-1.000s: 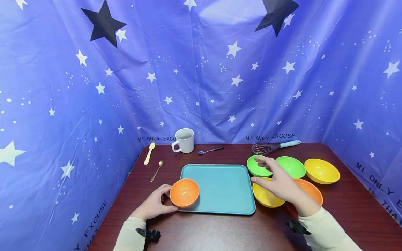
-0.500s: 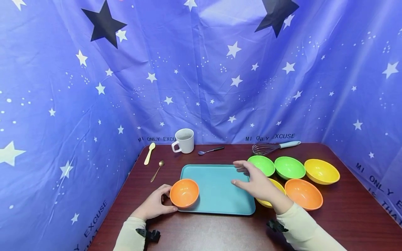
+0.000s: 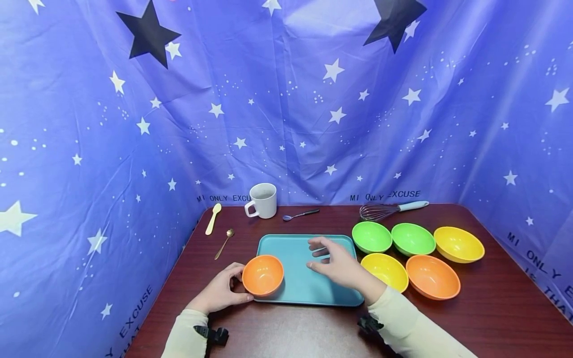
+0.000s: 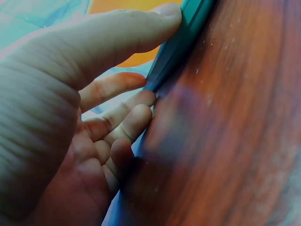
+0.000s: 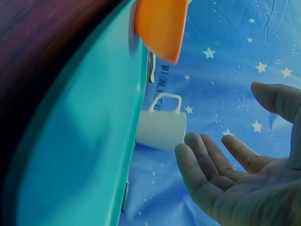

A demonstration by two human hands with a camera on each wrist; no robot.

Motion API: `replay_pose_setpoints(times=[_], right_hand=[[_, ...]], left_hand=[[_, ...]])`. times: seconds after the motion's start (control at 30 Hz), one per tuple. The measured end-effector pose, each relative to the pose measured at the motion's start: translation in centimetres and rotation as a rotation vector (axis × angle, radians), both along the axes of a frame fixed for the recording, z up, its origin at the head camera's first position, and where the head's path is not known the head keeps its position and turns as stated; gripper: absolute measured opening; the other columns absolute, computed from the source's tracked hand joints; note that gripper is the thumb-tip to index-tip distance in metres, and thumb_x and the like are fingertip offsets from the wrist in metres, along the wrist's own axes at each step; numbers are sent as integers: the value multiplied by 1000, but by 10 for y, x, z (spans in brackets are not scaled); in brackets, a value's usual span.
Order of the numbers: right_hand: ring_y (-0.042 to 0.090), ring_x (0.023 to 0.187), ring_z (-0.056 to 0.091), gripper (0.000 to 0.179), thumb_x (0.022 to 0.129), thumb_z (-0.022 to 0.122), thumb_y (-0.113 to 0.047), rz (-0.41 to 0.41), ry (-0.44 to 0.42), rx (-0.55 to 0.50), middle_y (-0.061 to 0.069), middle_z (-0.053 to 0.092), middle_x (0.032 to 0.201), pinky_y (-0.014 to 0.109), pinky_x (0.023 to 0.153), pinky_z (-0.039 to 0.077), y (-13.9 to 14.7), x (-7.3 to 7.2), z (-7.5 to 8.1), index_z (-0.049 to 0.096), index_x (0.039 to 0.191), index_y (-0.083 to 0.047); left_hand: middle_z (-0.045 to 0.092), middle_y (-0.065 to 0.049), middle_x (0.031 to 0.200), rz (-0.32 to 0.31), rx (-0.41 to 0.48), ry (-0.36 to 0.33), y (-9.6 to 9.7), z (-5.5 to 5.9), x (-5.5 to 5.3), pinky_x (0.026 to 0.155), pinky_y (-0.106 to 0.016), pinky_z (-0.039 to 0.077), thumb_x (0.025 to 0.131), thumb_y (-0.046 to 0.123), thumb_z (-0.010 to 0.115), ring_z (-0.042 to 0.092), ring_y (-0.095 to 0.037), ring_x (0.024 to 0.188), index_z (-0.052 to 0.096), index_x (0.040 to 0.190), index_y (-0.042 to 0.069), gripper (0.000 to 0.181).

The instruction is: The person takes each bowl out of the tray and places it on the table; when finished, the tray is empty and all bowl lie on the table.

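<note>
My left hand [image 3: 221, 291] rests at the tray's front left corner, beside an orange bowl [image 3: 262, 276] that sits on the left end of the teal tray [image 3: 295, 248]. In the left wrist view the thumb [image 4: 136, 30] lies along the tray's edge [image 4: 190, 28], while the other fingers curve loosely below it. My right hand [image 3: 337, 266] hovers over the right half of the tray, fingers spread and relaxed, holding nothing. The right wrist view has this hand [image 5: 244, 179] with a gap between thumb and fingers, and the orange bowl [image 5: 162, 28] apart from it.
Right of the tray are green bowls [image 3: 371, 237], yellow bowls [image 3: 458, 244] and another orange bowl [image 3: 432, 277]. A whisk [image 3: 389, 210] lies behind them. At the back left are a white mug [image 3: 264, 201], a dark-handled spoon [image 3: 302, 215], a cream spoon [image 3: 214, 219] and a gold spoon [image 3: 224, 243].
My right hand has moved left, from above the bowls on the right to over the tray. The left hand and the orange bowl beside it have stayed in place.
</note>
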State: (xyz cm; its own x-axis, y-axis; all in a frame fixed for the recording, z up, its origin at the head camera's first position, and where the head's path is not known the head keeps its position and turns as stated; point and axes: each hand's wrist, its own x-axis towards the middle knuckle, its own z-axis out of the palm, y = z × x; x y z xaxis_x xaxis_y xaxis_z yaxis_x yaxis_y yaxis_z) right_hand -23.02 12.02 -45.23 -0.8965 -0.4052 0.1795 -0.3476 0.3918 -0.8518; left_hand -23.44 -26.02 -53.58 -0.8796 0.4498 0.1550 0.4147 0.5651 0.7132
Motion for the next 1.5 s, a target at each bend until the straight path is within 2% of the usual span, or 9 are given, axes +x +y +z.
replay_pose_setpoints(times=[0.37,0.47,0.7,0.87,1.07,1.3,1.5], right_hand=[[31,115,68,47,99,74,-15,19,-63,3,18,66,132,41,87,58,-27,-8,-11,59,143,-7],[29,113,69,48,99,72,-14,39,-85,-9,20,66,131,38,85,58,-33,-11,-16,58,143,-4],[31,108,71,50,99,70,-9,100,-199,-135,28,62,130,38,76,61,-44,-15,-29,53,143,8],[27,105,70,48,100,69,-9,99,-255,-160,27,62,130,38,78,61,-52,-19,-34,55,143,6],[25,103,67,47,101,68,-10,98,-300,-174,26,61,131,39,79,61,-61,-22,-39,56,144,4],[26,107,66,47,102,67,-9,97,-338,-185,21,62,130,42,81,61,-68,-23,-40,55,145,4],[27,107,66,46,102,65,-7,121,-370,-214,21,61,131,43,79,62,-74,-23,-40,54,145,5]], left_hand=[[59,14,120,-6,7,-5,-1,-1,-1,87,-30,48,74,43,96,57,-12,103,66,129,36,62],[59,14,119,-4,6,-7,-1,-1,-1,88,-29,48,74,43,96,57,-12,103,66,128,36,62],[59,12,117,-13,7,-3,-1,-1,-1,86,-29,48,75,42,96,57,-12,102,66,129,34,62],[59,10,119,-20,10,25,-1,-2,-1,87,-29,49,76,42,95,56,-12,102,66,130,32,62],[59,12,118,-12,-3,14,-1,-3,-2,88,-29,49,75,42,96,56,-11,102,66,130,35,63],[60,9,119,-28,17,29,-1,-3,-1,88,-31,49,76,41,95,56,-12,102,66,131,31,63],[59,12,120,-10,5,3,-1,-2,-1,88,-30,49,75,43,95,56,-12,102,66,131,34,63]])
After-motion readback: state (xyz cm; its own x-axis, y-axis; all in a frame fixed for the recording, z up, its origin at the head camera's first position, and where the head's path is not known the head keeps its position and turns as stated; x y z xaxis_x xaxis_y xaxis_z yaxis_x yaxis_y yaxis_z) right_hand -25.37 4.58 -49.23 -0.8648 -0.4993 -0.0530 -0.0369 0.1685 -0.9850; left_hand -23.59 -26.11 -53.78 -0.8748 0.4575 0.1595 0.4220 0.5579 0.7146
